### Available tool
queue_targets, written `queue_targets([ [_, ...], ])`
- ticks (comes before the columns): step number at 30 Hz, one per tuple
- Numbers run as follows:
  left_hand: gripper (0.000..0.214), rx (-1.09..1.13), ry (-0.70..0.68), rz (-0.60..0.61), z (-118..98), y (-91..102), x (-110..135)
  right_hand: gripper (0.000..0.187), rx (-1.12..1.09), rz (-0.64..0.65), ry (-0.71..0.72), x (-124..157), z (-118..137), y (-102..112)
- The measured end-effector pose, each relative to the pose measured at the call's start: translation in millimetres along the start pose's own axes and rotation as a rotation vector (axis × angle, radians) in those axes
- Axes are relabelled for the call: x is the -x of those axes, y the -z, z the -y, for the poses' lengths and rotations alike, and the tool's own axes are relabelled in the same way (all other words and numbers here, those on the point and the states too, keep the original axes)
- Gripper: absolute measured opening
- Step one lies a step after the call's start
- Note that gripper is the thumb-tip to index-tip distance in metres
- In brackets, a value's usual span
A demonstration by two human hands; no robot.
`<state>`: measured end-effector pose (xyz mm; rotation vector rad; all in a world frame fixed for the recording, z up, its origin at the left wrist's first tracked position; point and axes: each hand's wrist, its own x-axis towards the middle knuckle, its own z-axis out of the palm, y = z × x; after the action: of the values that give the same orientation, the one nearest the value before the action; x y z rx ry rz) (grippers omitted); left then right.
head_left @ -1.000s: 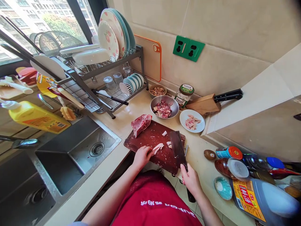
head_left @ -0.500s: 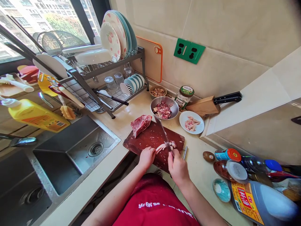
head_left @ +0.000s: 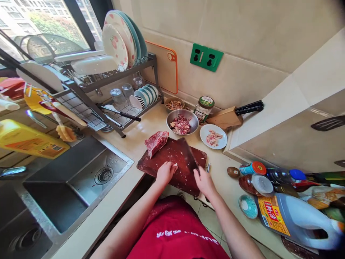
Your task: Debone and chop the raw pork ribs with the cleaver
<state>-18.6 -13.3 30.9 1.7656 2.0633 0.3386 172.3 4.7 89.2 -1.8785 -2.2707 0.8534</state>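
Observation:
My right hand (head_left: 204,182) is closed round the handle of a cleaver (head_left: 189,155). Its broad dark blade, a little blurred, leans over the right part of a reddish-brown cutting board (head_left: 159,165). At the board's near edge, my left hand (head_left: 165,173) has its fingers pinched on a small pale piece of fat (head_left: 175,164). A large chunk of raw red meat (head_left: 156,143) lies at the board's far left corner. Small scraps dot the board. Beyond it stand a metal bowl of cut meat (head_left: 196,124) and a white plate (head_left: 223,141) with pale trimmings.
A dish rack (head_left: 115,124) and a steel sink (head_left: 126,163) are on the left. Behind the bowls stand a brown bowl (head_left: 167,100), a jar (head_left: 204,108) and a wooden knife block (head_left: 226,118). Several bottles, with a large jug (head_left: 299,212), crowd the right counter.
The cleaver has turned to show more of its blade. The pale strip and cut bits seen beside it before no longer show, apart from a small bit at my left fingertips. The view has shifted right.

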Motion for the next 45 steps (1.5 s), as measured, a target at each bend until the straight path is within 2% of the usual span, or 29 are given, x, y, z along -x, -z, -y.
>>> queue_targets([
  [4,0.016,0.151,-0.019,-0.078,2,4.2,-12,0.035,-0.604,-0.235,-0.198,31,-44,26],
  [6,0.016,0.165,-0.043,-0.074,-4,8.5,-23,0.036,-0.842,-0.256,-0.304,52,-66,29],
  [8,0.017,0.110,-0.078,-0.046,-15,13.5,-35,0.038,-0.969,-0.256,-0.399,72,-84,23],
  [11,0.018,-0.037,-0.181,-0.045,-40,16.6,-47,0.039,-1.049,-0.255,-0.515,100,-104,4],
  [13,0.025,-0.102,-0.348,0.001,-62,11.0,-47,0.040,-1.108,-0.250,-0.579,115,-111,-9],
  [16,0.025,-0.179,-0.650,0.188,-100,-11.4,-39,0.042,-1.175,-0.244,-0.658,130,-118,-22],
  [18,0.023,-0.268,-0.763,0.271,-123,-32.1,-33,0.042,-1.172,-0.239,-0.679,135,-123,-26],
  [22,0.023,-0.427,-0.758,0.325,-154,-65.3,-28,0.044,-1.143,-0.222,-0.674,140,-134,-28],
  [25,0.023,-0.432,-0.703,0.325,-164,-69.2,-30,0.046,-1.157,-0.210,-0.676,139,-140,-28],
  [28,0.027,-0.367,-0.600,0.251,-156,-51.8,-37,0.046,-1.178,-0.147,-0.655,133,-141,-23],
  [32,0.034,-0.253,-0.340,0.106,-112,-10.4,-58,0.043,-1.215,0.033,-0.549,109,-136,-20],
  [33,0.044,-0.223,-0.280,0.100,-98,-1.5,-64,0.041,-1.221,0.090,-0.516,100,-135,-22],
  [35,0.062,-0.180,-0.198,0.180,-73,10.1,-74,0.039,-1.222,0.187,-0.462,83,-132,-28],
  [37,0.076,-0.158,-0.140,0.277,-60,12.4,-77,0.038,-1.201,0.247,-0.429,67,-128,-37],
  [39,0.086,-0.146,-0.100,0.323,-57,7.8,-75,0.037,-1.175,0.277,-0.417,53,-122,-46],
  [41,0.089,-0.122,-0.079,0.308,-61,1.2,-70,0.036,-1.160,0.293,-0.409,42,-113,-52],
  [45,0.081,-0.023,-0.116,0.250,-61,-1.9,-65,0.036,-1.159,0.331,-0.379,24,-90,-54],
])
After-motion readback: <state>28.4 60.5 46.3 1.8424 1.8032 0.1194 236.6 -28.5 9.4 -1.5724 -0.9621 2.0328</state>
